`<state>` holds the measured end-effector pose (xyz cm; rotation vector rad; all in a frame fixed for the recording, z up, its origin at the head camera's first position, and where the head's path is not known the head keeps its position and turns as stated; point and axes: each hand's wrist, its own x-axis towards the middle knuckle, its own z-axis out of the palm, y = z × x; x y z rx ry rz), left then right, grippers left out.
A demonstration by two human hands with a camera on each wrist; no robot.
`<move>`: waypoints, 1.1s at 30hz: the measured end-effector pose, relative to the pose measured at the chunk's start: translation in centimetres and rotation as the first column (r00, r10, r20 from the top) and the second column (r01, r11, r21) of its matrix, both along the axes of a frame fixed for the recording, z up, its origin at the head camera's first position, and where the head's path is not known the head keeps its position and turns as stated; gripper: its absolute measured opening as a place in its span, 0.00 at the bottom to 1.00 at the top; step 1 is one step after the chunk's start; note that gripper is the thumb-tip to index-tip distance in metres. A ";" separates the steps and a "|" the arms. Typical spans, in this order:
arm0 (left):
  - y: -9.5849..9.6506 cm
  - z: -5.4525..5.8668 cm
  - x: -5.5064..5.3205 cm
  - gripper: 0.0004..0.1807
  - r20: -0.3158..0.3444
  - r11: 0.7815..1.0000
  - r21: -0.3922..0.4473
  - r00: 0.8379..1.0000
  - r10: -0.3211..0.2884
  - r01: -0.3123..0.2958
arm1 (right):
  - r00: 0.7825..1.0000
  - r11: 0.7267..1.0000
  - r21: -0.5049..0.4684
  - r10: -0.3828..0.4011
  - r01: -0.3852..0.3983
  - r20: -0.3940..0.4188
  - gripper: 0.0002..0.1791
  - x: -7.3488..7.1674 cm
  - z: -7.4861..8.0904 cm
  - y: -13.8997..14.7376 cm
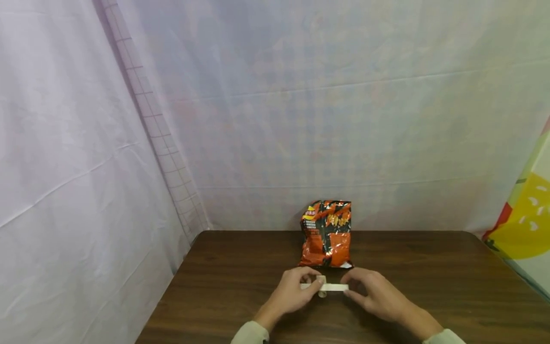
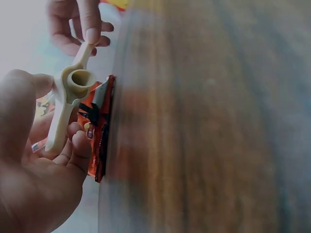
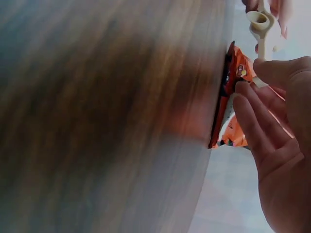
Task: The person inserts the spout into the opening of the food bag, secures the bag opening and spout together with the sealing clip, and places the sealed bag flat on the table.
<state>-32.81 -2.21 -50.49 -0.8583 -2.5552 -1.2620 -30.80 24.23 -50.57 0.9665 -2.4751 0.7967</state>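
A cream plastic piece (image 1: 335,287) with two flat arms and a hollow round tube (image 2: 80,80) at its middle is held between my hands, in front of an orange and black snack bag (image 1: 326,234). My left hand (image 1: 292,290) grips its left part, thumb against the side near the tube and fingers curled behind. With thumb and fingertips, my right hand (image 1: 378,294) pinches the end of the right arm. The right wrist view shows the tube's open mouth (image 3: 258,19) past the right thumb. Part of the left arm is hidden by the left hand in the head view.
The snack bag stands upright on the dark wooden table (image 1: 232,267), towards its back edge. A pale curtain (image 1: 343,119) hangs behind and another at the left. Yellow and red printed cloth (image 1: 528,220) hangs at the right edge.
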 end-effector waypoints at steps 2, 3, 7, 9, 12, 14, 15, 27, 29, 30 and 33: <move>0.0 -0.1 -0.2 0.11 -0.016 1.000 0.007 1.000 0.010 -0.010 | 1.000 0.998 -0.051 0.024 -0.023 0.021 0.15 -0.1 -0.2 -0.1; 0.0 -0.1 -0.2 0.11 -0.019 1.000 0.011 1.000 0.011 -0.010 | 0.999 0.997 -0.071 0.032 -0.029 0.034 0.15 -0.1 -0.2 -0.1; -0.1 0.0 -0.4 0.09 -0.015 1.000 0.028 1.000 -0.011 0.012 | 0.996 0.991 -0.127 0.061 -0.053 0.058 0.15 -0.2 -0.3 -0.1; -0.2 0.0 -0.5 0.09 -0.011 0.999 0.035 1.000 -0.029 0.030 | 0.996 0.987 -0.150 0.073 -0.064 0.055 0.15 -0.2 -0.4 -0.2; -0.2 0.0 -0.7 0.08 -0.014 0.998 0.045 0.999 -0.052 0.053 | 0.995 0.982 -0.178 0.078 -0.065 0.065 0.13 -0.4 -0.5 -0.2; -0.3 0.0 -0.8 0.08 -0.019 0.996 0.054 0.997 -0.071 0.072 | 0.993 0.979 -0.197 0.068 -0.048 0.097 0.11 -0.4 -0.5 -0.3; -0.3 -0.1 -0.9 0.07 -0.024 0.995 0.059 0.997 -0.080 0.081 | 0.991 0.978 -0.204 0.060 -0.035 0.117 0.09 -0.5 -0.5 -0.3; -0.6 0.4 -0.9 0.08 -0.028 0.992 0.077 0.995 -0.099 0.101 | 0.976 0.974 -0.221 0.011 0.039 0.219 0.08 -0.6 -0.3 -0.5; -0.7 0.5 -1.0 0.09 -0.015 0.993 0.069 0.995 -0.095 0.096 | 0.975 0.975 -0.218 0.008 0.042 0.223 0.09 -0.7 -0.3 -0.6; -0.8 0.5 -1.1 0.10 -0.010 0.993 0.065 0.996 -0.093 0.093 | 0.974 0.975 -0.217 0.006 0.045 0.228 0.09 -0.8 -0.3 -0.6; -0.9 0.4 -1.3 0.11 -0.014 0.995 0.041 0.996 -0.086 0.087 | 0.971 0.974 -0.221 0.006 0.048 0.240 0.10 -0.8 -0.3 -0.7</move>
